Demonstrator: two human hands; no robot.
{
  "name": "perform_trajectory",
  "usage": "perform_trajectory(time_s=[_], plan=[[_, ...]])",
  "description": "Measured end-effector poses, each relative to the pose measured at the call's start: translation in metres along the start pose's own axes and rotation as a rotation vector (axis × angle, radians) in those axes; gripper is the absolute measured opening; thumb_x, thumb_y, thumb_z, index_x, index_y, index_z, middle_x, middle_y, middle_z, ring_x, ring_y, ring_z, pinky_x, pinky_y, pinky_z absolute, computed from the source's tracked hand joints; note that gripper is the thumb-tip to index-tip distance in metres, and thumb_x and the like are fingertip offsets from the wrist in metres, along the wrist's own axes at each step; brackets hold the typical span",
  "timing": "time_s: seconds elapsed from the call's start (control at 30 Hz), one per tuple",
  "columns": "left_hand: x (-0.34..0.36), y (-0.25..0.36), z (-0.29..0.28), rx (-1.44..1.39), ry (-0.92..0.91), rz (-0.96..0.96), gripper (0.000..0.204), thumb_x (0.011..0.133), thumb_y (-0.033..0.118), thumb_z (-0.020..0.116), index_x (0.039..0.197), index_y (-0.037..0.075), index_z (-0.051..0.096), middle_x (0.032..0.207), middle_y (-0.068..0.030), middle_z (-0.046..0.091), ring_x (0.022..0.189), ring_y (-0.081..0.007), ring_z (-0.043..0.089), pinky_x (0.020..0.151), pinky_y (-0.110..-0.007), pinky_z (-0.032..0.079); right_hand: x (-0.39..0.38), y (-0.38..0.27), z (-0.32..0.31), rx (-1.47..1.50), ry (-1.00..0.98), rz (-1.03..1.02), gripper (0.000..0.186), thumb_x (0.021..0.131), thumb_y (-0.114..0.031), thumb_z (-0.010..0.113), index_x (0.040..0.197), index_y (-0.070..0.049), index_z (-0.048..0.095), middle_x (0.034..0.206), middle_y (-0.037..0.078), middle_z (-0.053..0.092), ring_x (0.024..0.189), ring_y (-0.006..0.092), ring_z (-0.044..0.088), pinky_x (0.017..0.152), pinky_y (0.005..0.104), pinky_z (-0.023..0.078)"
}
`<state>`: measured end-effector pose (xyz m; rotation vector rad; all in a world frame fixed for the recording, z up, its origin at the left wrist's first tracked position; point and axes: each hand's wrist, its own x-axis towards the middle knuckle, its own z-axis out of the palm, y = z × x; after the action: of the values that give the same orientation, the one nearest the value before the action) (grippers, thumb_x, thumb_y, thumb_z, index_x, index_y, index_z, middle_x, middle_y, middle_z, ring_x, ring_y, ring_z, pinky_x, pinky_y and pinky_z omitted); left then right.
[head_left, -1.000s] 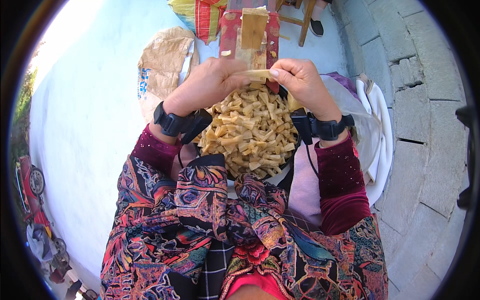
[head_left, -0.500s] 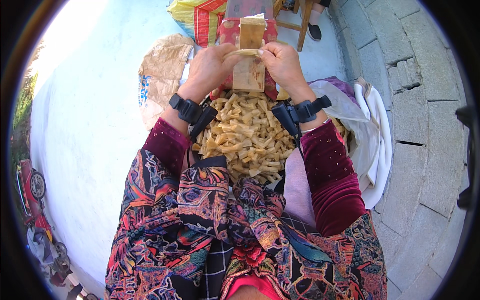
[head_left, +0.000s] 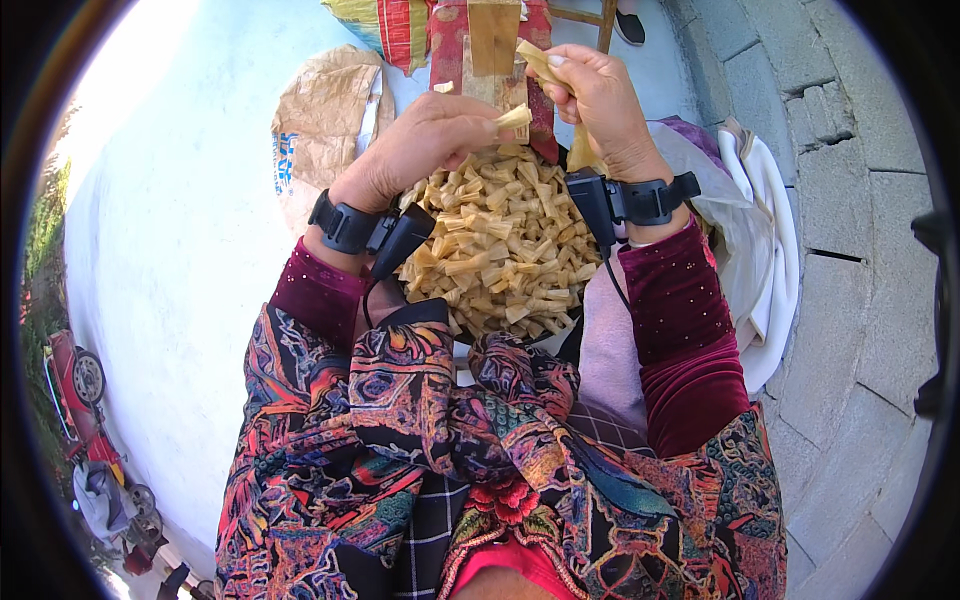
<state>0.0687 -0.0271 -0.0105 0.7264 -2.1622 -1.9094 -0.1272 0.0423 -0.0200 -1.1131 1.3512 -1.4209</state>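
My left hand (head_left: pixel 435 140) pinches a short pale yellow, folded dried piece (head_left: pixel 513 118) over the front of a wooden board. My right hand (head_left: pixel 603 105) grips a longer strip (head_left: pixel 540 62) of similar pale material, its upper end jutting out to the upper left and a loose tail hanging below the fingers. Between and below my forearms, many short knotted pieces (head_left: pixel 500 240) fill a dark round container (head_left: pixel 470 338). Behind them an upright wooden block (head_left: pixel 495 35) stands on the board, which rests on a bench with red patterned cloth (head_left: pixel 446 45).
A brown paper sack (head_left: pixel 320 110) lies left of the bench, a yellow-red woven bag (head_left: pixel 385 25) behind it. White sheeting (head_left: pixel 760 250) lies at the right beside concrete blocks (head_left: pixel 850 300). A person's shoe (head_left: pixel 628 27) shows by a wooden stool (head_left: pixel 605 25); a red vehicle (head_left: pixel 75 400) is far left.
My hands held one strip together; now they are apart, my left hand lower with a short piece, my right hand raised and farther right with the longer strip.
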Motion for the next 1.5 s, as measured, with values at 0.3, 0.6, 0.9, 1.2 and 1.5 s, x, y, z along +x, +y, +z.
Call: perform_trajectory(time_s=[0.3,0.6,0.9,1.2,1.5], plan=[[-0.002,0.002,0.007,0.107,-0.181,-0.029,0.033,0.09,0.025,0.051,0.1,-0.005,0.061,0.081,-0.0049,0.063,0.067,-0.0095,0.057,0.064,-0.021,0.046,-0.008,-0.008,-0.005,0.076,-0.134,0.055,0.019,0.091,-0.014,0.049,0.095,0.001,0.059,0.062,-0.004,0.046,0.048,0.0013,0.034,0.044,0.0152,0.029],[-0.008,-0.001,0.031,-0.125,0.253,0.239,0.036,0.097,0.04,0.034,0.095,0.007,0.049,0.083,-0.0069,0.059,0.063,-0.0146,0.055,0.058,-0.024,0.046,-0.004,0.01,0.038,0.534,-0.511,0.275,0.017,0.091,-0.018,0.05,0.082,-0.005,0.056,0.06,-0.003,0.051,0.043,0.003,0.041,0.039,0.0138,0.031],[-0.014,0.042,0.007,-1.097,0.484,0.422,0.032,0.099,0.034,0.03,0.078,0.012,0.039,0.057,0.0042,0.03,0.051,-0.0083,0.032,0.058,-0.026,0.038,-0.02,-0.019,0.028,0.547,-0.619,0.39,0.021,0.092,-0.021,0.051,0.086,-0.001,0.056,0.061,-0.006,0.045,0.046,0.0004,0.036,0.041,0.0145,0.03],[-0.007,0.026,0.016,0.267,0.899,0.877,0.037,0.095,0.032,0.042,0.101,0.0,0.06,0.073,-0.0038,0.05,0.063,-0.0106,0.046,0.056,-0.023,0.034,-0.036,-0.03,0.024,0.877,-0.488,0.261,0.021,0.093,-0.018,0.048,0.096,0.0,0.057,0.062,-0.006,0.043,0.045,-0.003,0.03,0.039,0.0122,0.026],[-0.001,0.017,0.043,-0.358,0.442,0.039,0.024,0.08,0.011,0.047,0.096,0.003,0.062,0.105,-0.0171,0.058,0.092,-0.0323,0.056,0.084,-0.034,0.043,-0.035,-0.007,0.041,-0.363,-0.014,-0.338,0.021,0.088,-0.018,0.052,0.089,0.002,0.056,0.062,0.014,0.057,0.053,0.0268,0.056,0.051,0.0337,0.044]])
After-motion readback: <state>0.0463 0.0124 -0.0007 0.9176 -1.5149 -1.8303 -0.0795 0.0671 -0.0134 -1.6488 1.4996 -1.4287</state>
